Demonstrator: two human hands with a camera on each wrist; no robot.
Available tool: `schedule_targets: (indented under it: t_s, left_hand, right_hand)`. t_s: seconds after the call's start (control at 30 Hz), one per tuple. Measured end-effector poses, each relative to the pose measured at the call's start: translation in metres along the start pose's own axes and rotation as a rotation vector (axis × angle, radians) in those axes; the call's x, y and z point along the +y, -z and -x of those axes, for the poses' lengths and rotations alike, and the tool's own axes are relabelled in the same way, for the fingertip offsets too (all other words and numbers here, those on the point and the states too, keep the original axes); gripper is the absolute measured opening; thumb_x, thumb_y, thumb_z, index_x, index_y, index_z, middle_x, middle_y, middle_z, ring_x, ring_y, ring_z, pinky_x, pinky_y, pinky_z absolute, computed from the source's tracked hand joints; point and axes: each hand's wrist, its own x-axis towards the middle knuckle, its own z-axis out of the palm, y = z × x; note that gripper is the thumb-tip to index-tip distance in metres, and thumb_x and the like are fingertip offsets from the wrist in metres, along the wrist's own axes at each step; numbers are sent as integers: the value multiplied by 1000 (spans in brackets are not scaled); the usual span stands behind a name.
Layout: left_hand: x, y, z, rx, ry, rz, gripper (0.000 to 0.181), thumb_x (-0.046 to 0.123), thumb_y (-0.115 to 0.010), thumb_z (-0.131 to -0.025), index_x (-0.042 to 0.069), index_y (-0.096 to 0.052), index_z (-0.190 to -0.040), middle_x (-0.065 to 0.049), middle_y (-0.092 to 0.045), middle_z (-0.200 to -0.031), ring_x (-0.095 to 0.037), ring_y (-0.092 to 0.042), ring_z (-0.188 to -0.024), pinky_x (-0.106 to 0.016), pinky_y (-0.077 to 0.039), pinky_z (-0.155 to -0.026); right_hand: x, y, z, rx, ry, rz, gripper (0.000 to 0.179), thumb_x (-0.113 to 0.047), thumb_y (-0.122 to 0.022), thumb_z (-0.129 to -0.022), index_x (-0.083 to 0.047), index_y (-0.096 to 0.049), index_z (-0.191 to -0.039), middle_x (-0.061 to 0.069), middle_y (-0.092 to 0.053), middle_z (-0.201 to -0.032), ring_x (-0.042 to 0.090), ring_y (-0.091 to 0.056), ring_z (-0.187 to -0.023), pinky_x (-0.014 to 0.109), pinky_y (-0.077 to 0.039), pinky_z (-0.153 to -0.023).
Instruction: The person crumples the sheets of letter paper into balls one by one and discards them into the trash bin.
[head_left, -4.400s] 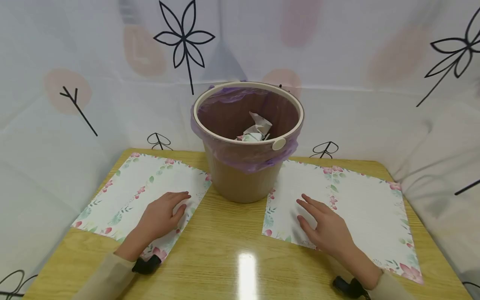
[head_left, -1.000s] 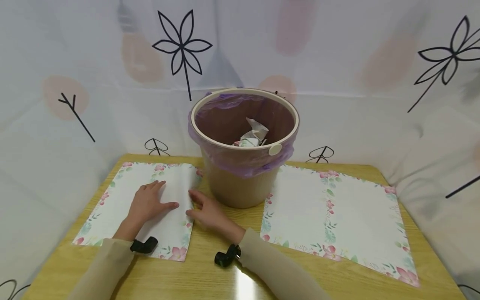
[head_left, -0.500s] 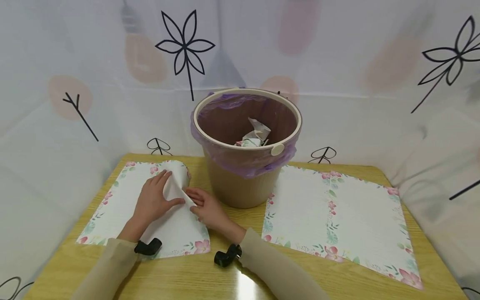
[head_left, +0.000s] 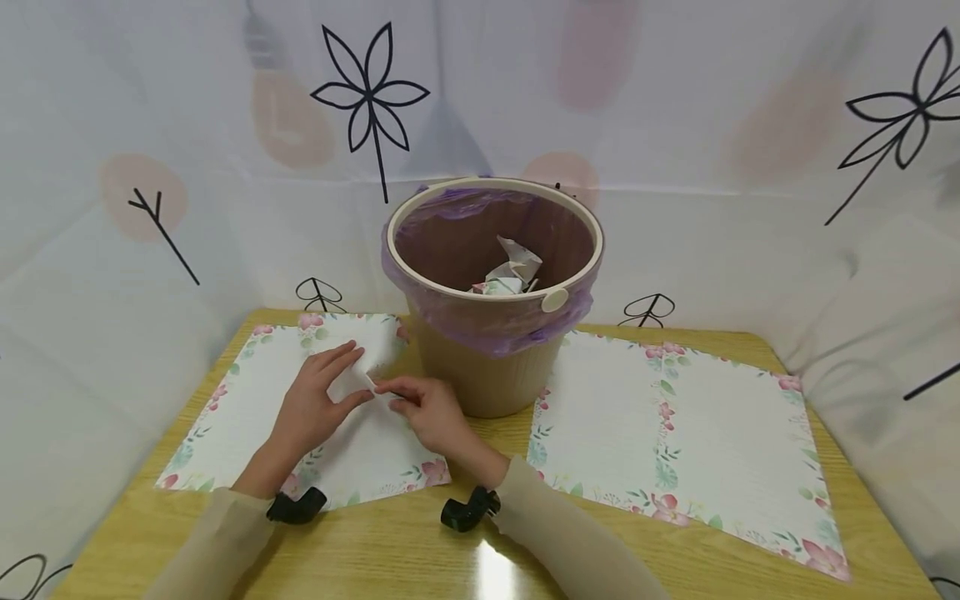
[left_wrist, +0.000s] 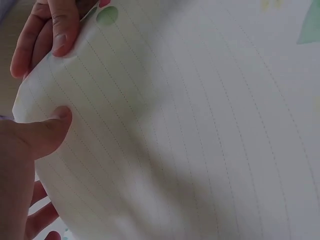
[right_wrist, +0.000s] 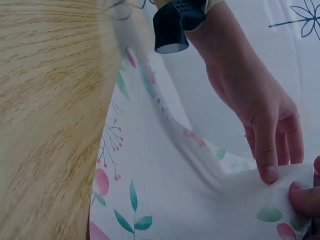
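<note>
A sheet of floral-bordered writing paper (head_left: 378, 458) has its middle raised off the table between my hands, bulging upward. With thumb on the ruled face and fingers behind, my left hand (head_left: 318, 404) pinches its raised part; thumb and fingers straddle the edge in the left wrist view. My right hand (head_left: 431, 417) pinches the same raised edge close by, thumb (left_wrist: 65, 37) on the paper. Pink flowers and green leaves show on the border in the right wrist view. Beneath lies a second floral sheet (head_left: 232, 400), flat and partly covered.
A beige bin (head_left: 487, 367) with a purple liner stands at the back middle, close to my right hand, with crumpled paper (head_left: 513, 267) inside. Two overlapping floral sheets (head_left: 600, 417) lie on the right of the wooden table (head_left: 360, 550). Patterned cloth (head_left: 675, 250) hangs behind.
My right hand has come over from the right-hand sheets to the left pair. Both hands have taken hold of the upper sheet, raised its middle and shifted its near corner rightward.
</note>
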Motion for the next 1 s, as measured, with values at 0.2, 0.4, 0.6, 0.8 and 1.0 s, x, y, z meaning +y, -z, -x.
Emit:
schedule_targets:
  t_s: [0.2, 0.4, 0.6, 0.8, 1.0]
  left_hand:
    - [7, 0, 4, 73, -13, 77, 57, 11, -86, -77, 6, -66, -130, -14, -59, -136, -35, -51, -124, -56, -41, -98]
    - [15, 2, 7, 94, 17, 160, 53, 9, -83, -81, 7, -66, -130, -15, -61, -134, -36, -53, -125, -58, -41, -98]
    - [23, 7, 12, 107, 30, 162, 49, 8, -85, -77, 6, -70, -124, -12, -67, -126, -31, -61, -115, -44, -51, -86]
    - [19, 10, 14, 104, -30, 152, 41, 5, -87, -73, 7, -75, -112, -8, -72, -116, -30, -65, -110, -15, -43, -92]
    - [19, 16, 14, 55, -127, 162, 35, 2, -87, -71, 10, -77, -103, -5, -72, -110, -25, -66, -105, -12, -42, -91]
  right_hand:
    - [0, 2, 2, 83, 161, 59, 23, 5, -69, -90, -9, -78, -104, -3, -73, -114, 2, -51, -62, 20, -39, -52]
    - [-5, 1, 3, 168, 217, 41, 19, 8, -66, -91, -5, -77, -98, -2, -74, -110, 8, -69, -94, 20, -53, -66]
    - [-8, 1, 2, 258, 274, -47, 19, 12, -67, -87, -1, -76, -97, 9, -73, -112, 24, -69, -103, 35, -57, -83]
    - [-4, 2, 1, 202, 302, -1, 28, 18, -67, -85, -1, -75, -103, 8, -64, -131, 19, -55, -127, 32, -47, -100]
    - [0, 3, 2, 143, 366, 112, 27, 15, -69, -84, -3, -76, -102, 7, -72, -116, 13, -65, -112, 33, -43, -105]
